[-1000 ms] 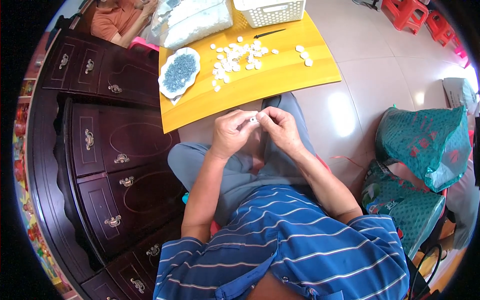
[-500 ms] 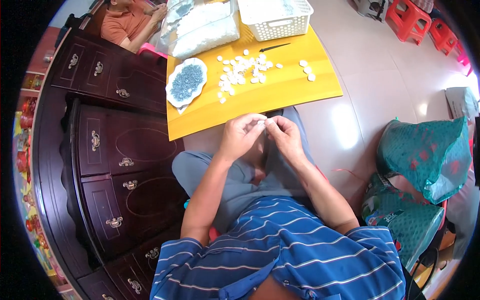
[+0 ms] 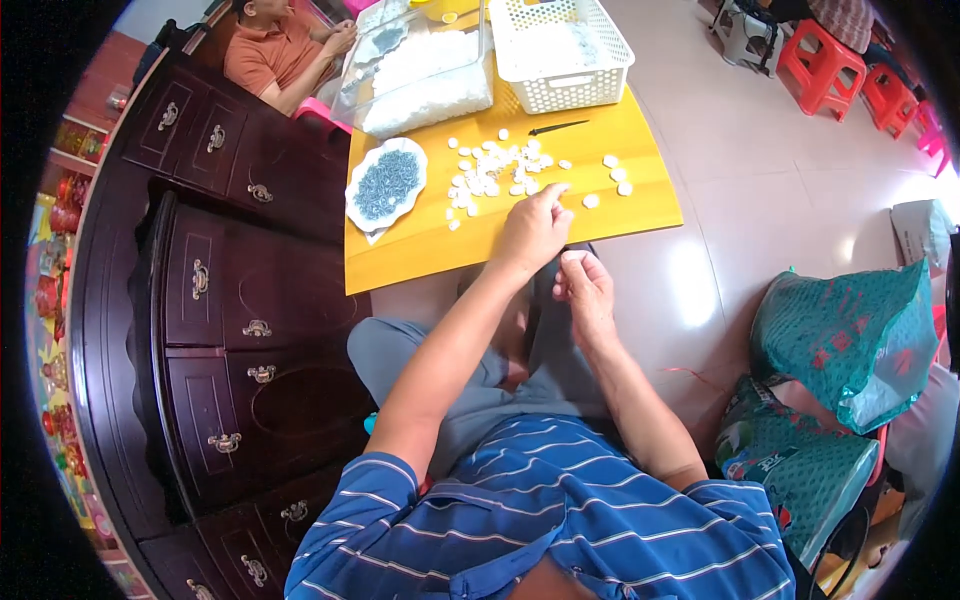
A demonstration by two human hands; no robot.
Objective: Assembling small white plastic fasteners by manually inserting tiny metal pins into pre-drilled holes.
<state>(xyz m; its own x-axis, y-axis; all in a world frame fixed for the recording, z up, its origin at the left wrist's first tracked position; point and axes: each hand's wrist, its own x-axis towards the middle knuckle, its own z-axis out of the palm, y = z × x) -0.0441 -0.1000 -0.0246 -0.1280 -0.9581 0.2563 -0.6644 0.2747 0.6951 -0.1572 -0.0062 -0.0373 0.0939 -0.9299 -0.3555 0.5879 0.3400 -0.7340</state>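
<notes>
My left hand [image 3: 537,228] reaches over the front edge of the yellow tabletop [image 3: 430,250], its forefinger stretched out and thumb apart, holding nothing I can see. Just right of its fingertips lies a small white round piece [image 3: 591,201]. My right hand [image 3: 586,290] stays over my lap below the table edge, its fingers curled in against the thumb; whatever may be in them is hidden. Farther in, a loose pile of small white round pieces [image 3: 490,170] is spread out. A white scalloped dish [image 3: 419,160] at the left bears many small dark grey-blue pieces.
A clear bin [image 3: 480,85] with white pieces and a white perforated basket [image 3: 580,90] stand at the back. Near them lies a thin black pointed tool [image 3: 558,128]. Dark drawers [image 3: 190,280] line the left. Green bags [image 3: 840,330] stand at right; another person [image 3: 275,50] sits far left.
My left hand has parted from the right and moved forward over the table. A white round piece now lies near its fingertips, apart from the others. My right hand has lowered slightly.
</notes>
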